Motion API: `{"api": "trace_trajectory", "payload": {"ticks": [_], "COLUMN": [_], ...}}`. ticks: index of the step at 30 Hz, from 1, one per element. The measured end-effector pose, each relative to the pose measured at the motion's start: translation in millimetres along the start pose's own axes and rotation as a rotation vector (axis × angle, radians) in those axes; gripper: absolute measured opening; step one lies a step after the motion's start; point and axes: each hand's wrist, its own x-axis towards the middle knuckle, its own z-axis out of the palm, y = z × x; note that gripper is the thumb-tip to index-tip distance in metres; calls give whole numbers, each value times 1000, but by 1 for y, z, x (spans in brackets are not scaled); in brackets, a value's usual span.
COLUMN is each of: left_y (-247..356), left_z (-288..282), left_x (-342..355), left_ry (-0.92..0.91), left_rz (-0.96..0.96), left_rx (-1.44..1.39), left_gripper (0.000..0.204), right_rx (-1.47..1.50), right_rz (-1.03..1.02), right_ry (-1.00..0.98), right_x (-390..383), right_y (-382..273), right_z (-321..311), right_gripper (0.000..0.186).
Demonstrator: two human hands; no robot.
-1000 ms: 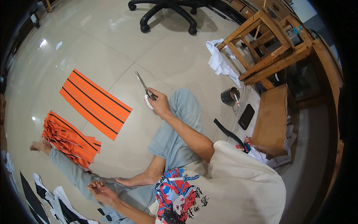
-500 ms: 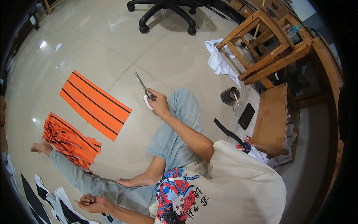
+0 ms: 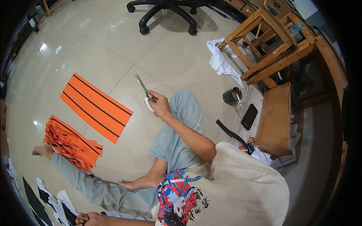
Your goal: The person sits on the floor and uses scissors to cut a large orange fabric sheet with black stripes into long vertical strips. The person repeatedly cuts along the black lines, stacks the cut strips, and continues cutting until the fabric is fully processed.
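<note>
Raised above my bent knee, my right hand (image 3: 161,107) is wrapped round the handles of a pair of scissors (image 3: 142,86). One handle loop is bound in white, and the blades point up and away. Down at the lower edge, my left hand (image 3: 87,219) has its fingers curled in; whatever they may hold is hidden. Close to it are black and white fabric pieces (image 3: 56,205). A flat orange fabric panel with black stripes (image 3: 97,108) lies on the tiles left of the scissors. Beside my outstretched leg sits a crumpled pile of matching orange fabric (image 3: 71,141).
On the right are a cardboard box (image 3: 274,120), a black phone (image 3: 249,117), a dark tin (image 3: 231,97) and a black strip (image 3: 230,132). Farther back stand wooden stools (image 3: 260,45) with a white cloth (image 3: 221,62) beside them. A wheeled chair base (image 3: 166,8) is at the top.
My left hand has moved down and slightly left toward the lower edge, its pointing finger now curled in. My right hand and the scissors have hardly moved.
</note>
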Motion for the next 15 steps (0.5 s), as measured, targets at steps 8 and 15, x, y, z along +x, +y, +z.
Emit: {"api": "trace_trajectory", "payload": {"ticks": [8, 15], "left_y": [4, -2], "left_z": [97, 165], "left_x": [1, -31], "left_ry": [487, 155], "left_rz": [15, 95], "left_rx": [-73, -159], "left_gripper": [41, 35], "right_rx": [-71, -33], "right_rz": [36, 5], "right_ry": [2, 4], "right_x": [-3, -2], "right_y": [-3, -9], "right_z": [-10, -5], "right_gripper": [47, 46]}}
